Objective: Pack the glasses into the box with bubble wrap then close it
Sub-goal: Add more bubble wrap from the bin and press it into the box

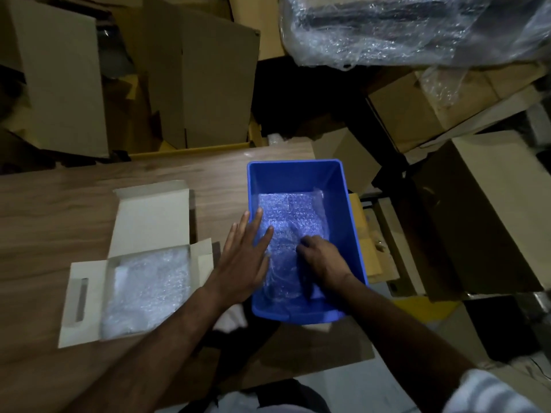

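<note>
A white cardboard box (pixel 89 296) lies open on the wooden table at the left, its lid flaps spread, with bubble wrap (pixel 146 290) inside. To its right stands a blue plastic bin (pixel 298 174) holding a bubble-wrapped bundle (pixel 293 216); dark shapes show through the wrap near the front. My left hand (pixel 244 251) hovers flat over the bin's left wall, fingers straight. My right hand (pixel 320 260) is inside the bin with its fingers curled into the wrapped bundle. No bare glasses are visible.
The wooden table (pixel 59 204) ends just behind the bin. Cardboard boxes (pixel 208 84) are stacked beyond and to the right. A large bubble-wrapped package (pixel 402 28) sits at top right. A flat cardboard piece (pixel 313 347) lies under the bin's near end.
</note>
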`<state>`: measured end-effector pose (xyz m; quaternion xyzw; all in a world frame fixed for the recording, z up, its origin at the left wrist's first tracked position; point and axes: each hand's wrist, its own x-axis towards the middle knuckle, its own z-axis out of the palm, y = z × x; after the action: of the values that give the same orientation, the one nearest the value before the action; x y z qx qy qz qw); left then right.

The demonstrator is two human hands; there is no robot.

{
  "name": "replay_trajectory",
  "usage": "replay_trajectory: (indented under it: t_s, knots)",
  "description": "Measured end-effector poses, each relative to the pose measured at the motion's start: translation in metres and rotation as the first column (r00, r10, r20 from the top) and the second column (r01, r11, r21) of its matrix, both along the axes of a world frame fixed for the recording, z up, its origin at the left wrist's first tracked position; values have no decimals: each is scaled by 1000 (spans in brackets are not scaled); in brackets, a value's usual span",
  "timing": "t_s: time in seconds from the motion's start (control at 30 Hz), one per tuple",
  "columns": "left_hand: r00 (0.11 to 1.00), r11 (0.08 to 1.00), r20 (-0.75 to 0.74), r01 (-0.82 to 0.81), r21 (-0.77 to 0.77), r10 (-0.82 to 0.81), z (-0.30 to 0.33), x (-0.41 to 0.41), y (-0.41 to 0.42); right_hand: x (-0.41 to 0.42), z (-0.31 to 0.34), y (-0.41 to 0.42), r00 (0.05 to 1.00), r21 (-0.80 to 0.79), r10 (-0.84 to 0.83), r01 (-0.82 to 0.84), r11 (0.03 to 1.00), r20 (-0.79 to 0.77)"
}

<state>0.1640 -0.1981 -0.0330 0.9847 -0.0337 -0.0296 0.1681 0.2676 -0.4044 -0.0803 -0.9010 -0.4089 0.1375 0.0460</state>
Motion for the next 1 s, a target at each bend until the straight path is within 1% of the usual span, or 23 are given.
replay_trajectory:
  t_s: [0.07,0.13,0.23,0.3,0.33,0.43,0.47,0.5,0.53,0.57,0.6,0.63,0.67,0.7,0.73,0.8,0.87,0.93,1.0]
  knots:
    - [999,999,18,33,-22,-32,1,-2,7,-6,13,-3,998,94,-43,40,995,34]
    - [997,997,58,48,-63,-45,5,-5,13,-13,31,-7,995,232,-87,76,970,39]
    - [996,981,91,24,-191,-7,15,-10,21,-25,58,-10,989,386,-143,123,914,25]
    - [999,959,43,19,-284,-7,21,-12,27,-34,74,-7,983,454,-185,157,877,18]
    - [1000,955,13,17,-296,-14,25,-11,29,-38,84,-4,976,492,-217,182,852,14]
    - [999,970,-45,-2,-244,-10,32,-3,28,-52,116,11,954,586,-301,245,772,-3]
    - [999,974,-34,8,-226,-16,34,-1,26,-56,127,16,951,607,-310,252,754,-9]
    - [999,975,16,34,-222,-31,37,0,25,-60,137,22,948,626,-317,256,737,-16]
    - [994,967,102,64,-248,-40,41,-2,25,-63,147,28,947,647,-319,256,718,-20]
    - [977,946,211,87,-314,-20,46,-5,27,-67,155,34,949,668,-316,249,701,-23]
    - [951,905,305,94,-415,41,53,-10,31,-72,164,41,953,687,-304,237,687,-24]
    - [928,847,353,91,-524,119,63,-16,37,-77,172,48,959,700,-283,216,680,-20]
    - [913,783,361,83,-617,188,75,-22,44,-81,178,55,967,710,-256,182,680,-3]
    - [910,731,347,74,-678,229,87,-29,53,-86,183,63,974,713,-224,142,686,22]
    - [907,704,342,75,-706,247,99,-38,67,-91,188,73,982,713,-186,100,694,43]
    - [891,712,381,100,-695,247,115,-54,90,-96,194,88,990,701,-118,25,712,84]
    - [870,781,446,125,-612,210,128,-76,119,-102,198,108,986,672,-23,-96,735,165]
    - [854,882,510,163,-442,98,134,-99,146,-106,197,127,964,614,74,-222,758,257]
    - [840,946,541,200,-256,-31,134,-119,171,-109,195,145,938,575,155,-314,756,309]
